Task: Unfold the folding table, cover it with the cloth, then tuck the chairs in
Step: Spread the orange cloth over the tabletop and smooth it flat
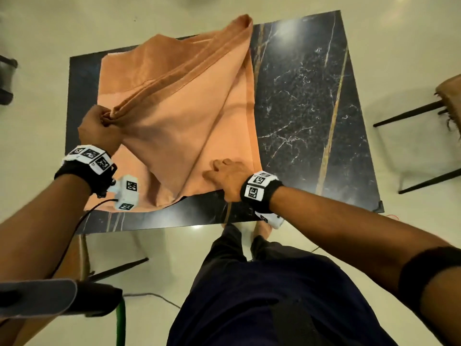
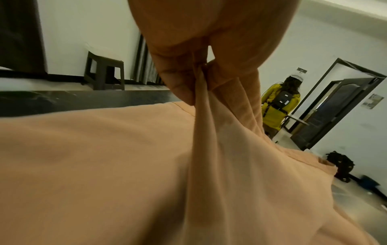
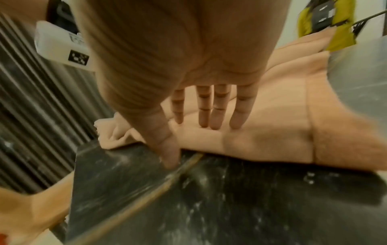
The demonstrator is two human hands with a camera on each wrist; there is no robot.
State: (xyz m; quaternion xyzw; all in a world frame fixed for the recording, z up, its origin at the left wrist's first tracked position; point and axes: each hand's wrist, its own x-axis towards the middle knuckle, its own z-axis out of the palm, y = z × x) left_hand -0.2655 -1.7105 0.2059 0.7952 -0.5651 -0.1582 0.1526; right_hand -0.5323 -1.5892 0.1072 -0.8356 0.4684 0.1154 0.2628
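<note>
We pin the cloth (image 1: pixel 174 116) flat near the table's (image 1: pixel 311 96) front edge with our right hand (image 1: pixel 228 174), fingers straight — so our left hand (image 1: pixel 98 128), clenching a bunched fold, can pull it open.

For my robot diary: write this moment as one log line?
step: spreading cloth | left hand: grips bunched fold | right hand: flat on cloth | table: half covered

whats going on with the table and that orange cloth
A person is spreading the cloth over the unfolded table. The left hand grips a bunched part of it and lifts it, while the right hand presses flat on it near the front edge. The table's right half is uncovered, and a chair stands pulled out to the right.
</note>
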